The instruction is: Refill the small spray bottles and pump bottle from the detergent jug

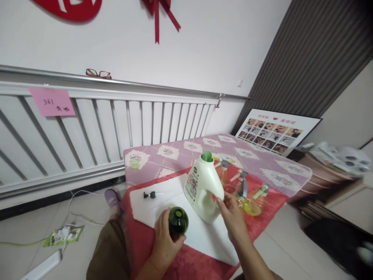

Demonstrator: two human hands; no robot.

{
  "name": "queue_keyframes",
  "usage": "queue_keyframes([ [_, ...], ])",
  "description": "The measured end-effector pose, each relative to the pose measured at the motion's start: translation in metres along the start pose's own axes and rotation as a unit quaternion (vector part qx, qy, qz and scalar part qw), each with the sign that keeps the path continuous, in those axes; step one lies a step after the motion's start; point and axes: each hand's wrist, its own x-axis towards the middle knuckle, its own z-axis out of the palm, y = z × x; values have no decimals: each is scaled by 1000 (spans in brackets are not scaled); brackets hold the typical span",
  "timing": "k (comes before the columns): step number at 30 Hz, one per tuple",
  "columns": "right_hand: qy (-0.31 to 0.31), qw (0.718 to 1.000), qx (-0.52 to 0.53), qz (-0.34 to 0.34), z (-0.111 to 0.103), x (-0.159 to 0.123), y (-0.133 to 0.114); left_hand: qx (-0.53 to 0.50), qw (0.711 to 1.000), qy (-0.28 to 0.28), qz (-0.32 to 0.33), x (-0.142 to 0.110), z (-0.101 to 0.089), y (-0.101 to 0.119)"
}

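My left hand (163, 240) is wrapped around a dark green glass bottle (178, 221) that stands on a white cloth (171, 202). My right hand (231, 213) touches the lower right side of a tall pale-green detergent jug (202, 186) with an open green spout, fingers curled against it. The jug stands upright on the white cloth. A small black pump cap (149, 195) lies on the cloth to the left of the jug.
The low table (175, 151) carries a purple patterned cover and a red cloth. Small spray bottles (247, 194) with yellowish liquid stand right of the jug. A small yellow-green cup (135, 164) sits at the far left corner. A white radiator (101, 124) runs behind; a photo board (271, 130) leans right.
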Motion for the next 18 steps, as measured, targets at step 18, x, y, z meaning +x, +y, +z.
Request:
queue_keyframes([
  [18,-49,997,-58,3,-25,27,-70,0,1000,-9,-14,1,1,1],
])
